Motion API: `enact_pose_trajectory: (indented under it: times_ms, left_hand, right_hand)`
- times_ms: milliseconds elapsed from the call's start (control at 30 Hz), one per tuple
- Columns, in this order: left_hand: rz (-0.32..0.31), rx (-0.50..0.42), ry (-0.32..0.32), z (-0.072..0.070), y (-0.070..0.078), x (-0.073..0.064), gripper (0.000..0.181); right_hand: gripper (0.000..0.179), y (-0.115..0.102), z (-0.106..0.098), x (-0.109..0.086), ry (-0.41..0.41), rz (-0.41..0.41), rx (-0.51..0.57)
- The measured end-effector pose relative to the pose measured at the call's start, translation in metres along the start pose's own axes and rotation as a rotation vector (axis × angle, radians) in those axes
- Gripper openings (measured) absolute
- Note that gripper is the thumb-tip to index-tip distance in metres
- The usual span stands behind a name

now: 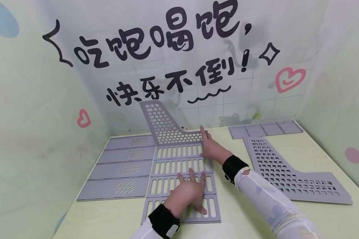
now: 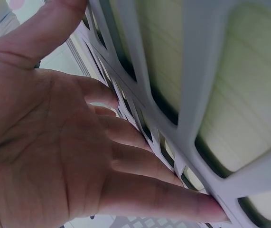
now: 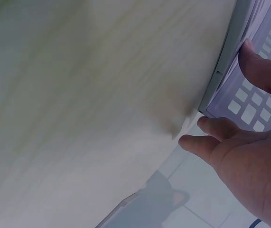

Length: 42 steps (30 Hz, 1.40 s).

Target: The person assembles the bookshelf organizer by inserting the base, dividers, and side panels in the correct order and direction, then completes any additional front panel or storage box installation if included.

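A lavender L-shaped lattice panel [image 1: 167, 127] rises at the back of the table, its upper arm in front of the wall. Below it, a column of slotted panels [image 1: 182, 166] lies on the table. My left hand [image 1: 186, 192] rests on the nearer slotted panels with fingers spread; in the left wrist view its fingertips [image 2: 211, 206] touch the bars. At the right end of the L-shaped panel is my right hand [image 1: 213, 147], thumb and fingers apart. The right wrist view shows its thumb [image 3: 251, 57] against the panels' side edge and two fingertips just beyond the lattice panel's corner.
Plain panels with slanted slits [image 1: 116, 166] lie in a column on the left. More L-shaped lattice panels [image 1: 308, 177] are stacked on the right, near a strip of flat panels [image 1: 264, 128] at the back. Printed cloth walls [image 1: 173, 63] enclose the table [image 1: 104, 219].
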<state>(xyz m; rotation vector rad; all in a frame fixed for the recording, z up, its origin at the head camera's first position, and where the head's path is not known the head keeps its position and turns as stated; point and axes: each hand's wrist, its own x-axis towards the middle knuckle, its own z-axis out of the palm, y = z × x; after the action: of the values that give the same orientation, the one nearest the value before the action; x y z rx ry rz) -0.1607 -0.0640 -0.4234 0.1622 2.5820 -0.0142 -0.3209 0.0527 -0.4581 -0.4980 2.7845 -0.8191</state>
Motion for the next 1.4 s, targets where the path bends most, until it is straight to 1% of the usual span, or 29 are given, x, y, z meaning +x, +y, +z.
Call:
enact_pose_trajectory:
  times_ms: [267,400,567,800,1033,1400]
  left_hand:
    - [-0.012,-0.032,0.003,0.0023,-0.0017,0.0016,0.134]
    - [-0.016,-0.032,0.008,0.0032,-0.0021,0.0016,0.134]
    - [-0.015,-0.018,0.006,0.0023,-0.0013,0.0015,0.135]
    - [-0.003,0.002,0.008,0.0019,-0.0008,0.0010,0.134]
    - [-0.018,-0.035,0.005,0.0022,-0.0014,0.0008,0.134]
    - [-0.023,-0.037,0.006,0.0026,-0.0011,0.0007,0.134]
  right_hand:
    - [0.130,-0.0006,0.0002,-0.0007,-0.007,0.001,0.002]
    - [0.130,-0.0010,-0.0003,-0.0007,-0.011,-0.002,-0.013]
    - [0.129,-0.0010,-0.0014,-0.0005,-0.015,-0.002,-0.007]
    - [0.129,-0.0014,-0.0016,-0.0003,-0.015,0.010,-0.004]
    - [0.129,-0.0014,-0.0011,-0.0016,-0.018,0.009,-0.006]
    - [0.129,-0.0012,-0.0009,-0.0015,-0.008,0.008,-0.006]
